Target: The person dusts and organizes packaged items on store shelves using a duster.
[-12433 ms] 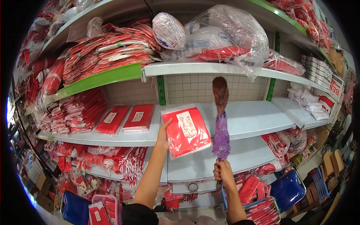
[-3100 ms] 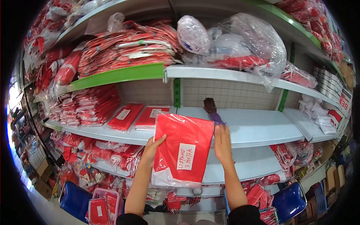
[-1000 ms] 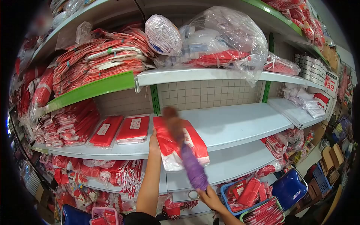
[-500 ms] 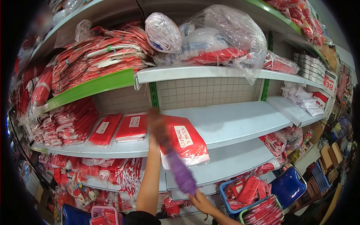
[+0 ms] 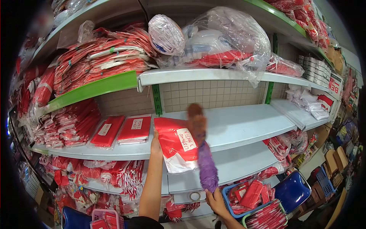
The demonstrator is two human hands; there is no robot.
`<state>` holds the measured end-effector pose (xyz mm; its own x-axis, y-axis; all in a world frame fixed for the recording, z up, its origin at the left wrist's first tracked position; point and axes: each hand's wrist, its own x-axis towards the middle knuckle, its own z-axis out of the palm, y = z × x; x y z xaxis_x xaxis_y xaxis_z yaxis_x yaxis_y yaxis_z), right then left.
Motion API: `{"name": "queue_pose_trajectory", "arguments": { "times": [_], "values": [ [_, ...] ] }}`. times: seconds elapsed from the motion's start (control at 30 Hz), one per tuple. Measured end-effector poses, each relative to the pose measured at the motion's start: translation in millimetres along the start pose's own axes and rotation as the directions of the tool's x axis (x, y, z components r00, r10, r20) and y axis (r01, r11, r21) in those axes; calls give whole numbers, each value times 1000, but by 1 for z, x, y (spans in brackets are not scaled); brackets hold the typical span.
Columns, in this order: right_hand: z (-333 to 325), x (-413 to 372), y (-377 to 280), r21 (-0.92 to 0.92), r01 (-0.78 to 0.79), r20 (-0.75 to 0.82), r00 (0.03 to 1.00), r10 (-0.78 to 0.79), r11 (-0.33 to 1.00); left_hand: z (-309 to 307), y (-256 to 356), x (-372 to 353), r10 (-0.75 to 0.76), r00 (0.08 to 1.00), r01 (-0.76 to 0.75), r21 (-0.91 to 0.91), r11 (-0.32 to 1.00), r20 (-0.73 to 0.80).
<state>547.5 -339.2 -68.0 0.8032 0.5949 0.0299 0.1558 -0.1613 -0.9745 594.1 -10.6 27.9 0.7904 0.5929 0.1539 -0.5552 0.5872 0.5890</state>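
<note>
My left hand (image 5: 156, 144) grips the left edge of a red and white cloth packet (image 5: 170, 139) in clear plastic, with a handwritten label, holding it up at the front of the middle shelf. Its fingers are partly hidden behind the packet. Lower right, my right hand (image 5: 216, 201) is closed round the bottom end of a long duster (image 5: 208, 168), purple below and brown at its blurred upper end. The duster stands nearly upright, overlapping the packet's right edge in view. Left of my left hand, two similar labelled packets, one (image 5: 134, 128) and another (image 5: 108, 131), lie on the shelf.
The middle shelf (image 5: 244, 118) runs to the right, with white packets (image 5: 309, 102) at its far end. Overhead, the upper shelf (image 5: 213, 75) carries red bundles and a big clear plastic bag (image 5: 232, 38). Below right stand a blue basket (image 5: 227, 198) and a blue chair (image 5: 292, 191).
The duster has swung to the right, away from my left forearm, and stands more upright. The packet in my left hand has shifted left and turned. My right hand has moved right.
</note>
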Motion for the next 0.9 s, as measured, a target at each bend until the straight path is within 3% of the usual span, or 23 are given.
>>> {"name": "queue_pose_trajectory", "arguments": {
  "times": [0.1,0.2,0.23,0.3,0.37,0.43,0.5,0.6,0.7,0.77,0.83,0.9],
  "values": [
    [-4,-5,1,-44,114,70,991,-111,992,8,6,-8,-58,998,59,-30,998,7],
    [-15,-8,-6,113,37,193,979,-58,993,-2,4,5,66,998,-62,136,989,-24],
    [-18,-10,-6,162,3,239,970,-42,987,0,4,3,14,999,-10,122,992,-29],
    [-24,-8,0,310,-62,107,994,30,949,11,14,-2,-83,996,86,90,992,-40],
    [-31,-4,-11,459,-126,1,990,141,879,29,32,-4,17,999,-8,185,983,-45],
    [-46,-5,-18,578,-128,83,992,98,806,56,56,-6,113,993,-99,282,954,-34],
    [-53,-12,-27,569,-136,118,989,83,811,113,84,-38,221,975,-217,352,910,30],
    [-52,-16,-29,596,-182,204,976,72,782,139,95,-32,488,846,-474,720,507,214],
    [-45,-12,-27,593,-155,214,976,31,790,162,81,-33,426,800,-532,828,180,421],
    [-43,-11,-33,613,-193,249,968,44,767,180,62,-46,313,803,-579,789,205,508],
    [-42,-10,-40,628,-224,297,954,36,745,205,58,-72,162,846,-517,856,20,507],
    [-35,-8,-48,640,-254,361,933,9,725,206,38,-76,227,602,-790,612,31,765]
  ]
}}
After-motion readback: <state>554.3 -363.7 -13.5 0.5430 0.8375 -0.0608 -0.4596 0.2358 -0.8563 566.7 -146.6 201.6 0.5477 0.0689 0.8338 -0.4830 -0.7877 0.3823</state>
